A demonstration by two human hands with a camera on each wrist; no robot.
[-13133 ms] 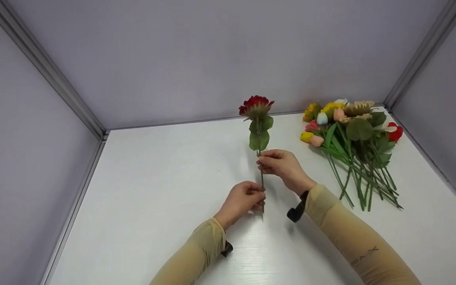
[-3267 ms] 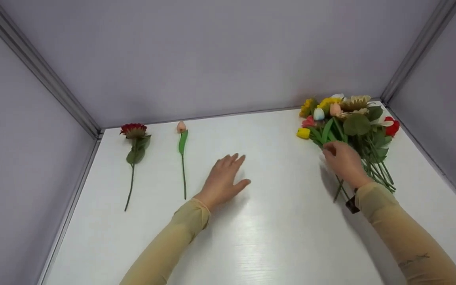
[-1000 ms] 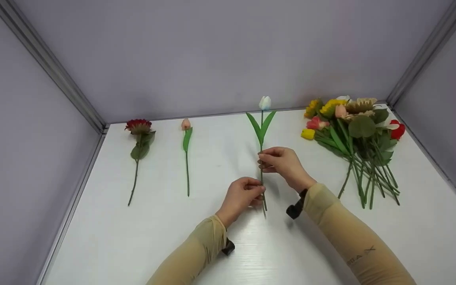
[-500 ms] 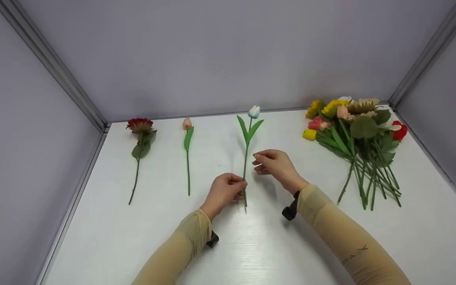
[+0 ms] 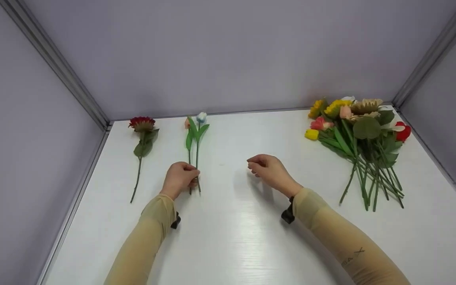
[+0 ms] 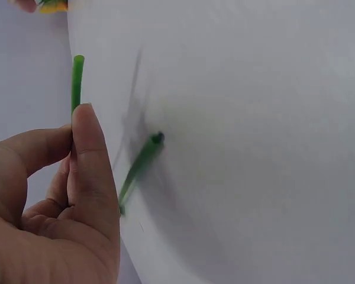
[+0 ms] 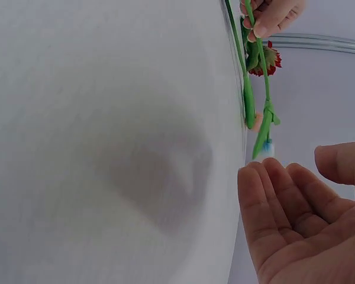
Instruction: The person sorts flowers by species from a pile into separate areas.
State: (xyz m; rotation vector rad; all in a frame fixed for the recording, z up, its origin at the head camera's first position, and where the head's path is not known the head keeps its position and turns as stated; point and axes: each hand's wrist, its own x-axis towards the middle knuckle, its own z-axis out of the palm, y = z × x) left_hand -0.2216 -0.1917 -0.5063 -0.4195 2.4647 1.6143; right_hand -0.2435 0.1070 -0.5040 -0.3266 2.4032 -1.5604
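Note:
My left hand [image 5: 179,180] pinches the lower stem of a white-and-blue tulip [image 5: 201,117] between thumb and fingers. In the left wrist view the stem's cut end [image 6: 77,71] pokes out past the fingertips. Behind the held tulip lies a pink tulip [image 5: 187,124] on the table, partly covered by it in the head view. Its stem end [image 6: 148,154] shows blurred beside the hand in the left wrist view. My right hand [image 5: 269,171] hovers over the middle of the table, fingers loosely bent and holding nothing; the right wrist view shows its bare palm [image 7: 302,219].
A red flower [image 5: 142,124] with a leafy stem lies at the left of the white table [image 5: 232,233]. At the back right is a pile of flowers [image 5: 364,130], yellow, pink, cream and red, stems toward the front. Grey walls [image 5: 236,51] border the table.
The right hand has let go of the white-and-blue tulip's stem. The left hand has carried that tulip leftward, from the middle to over the pink tulip.

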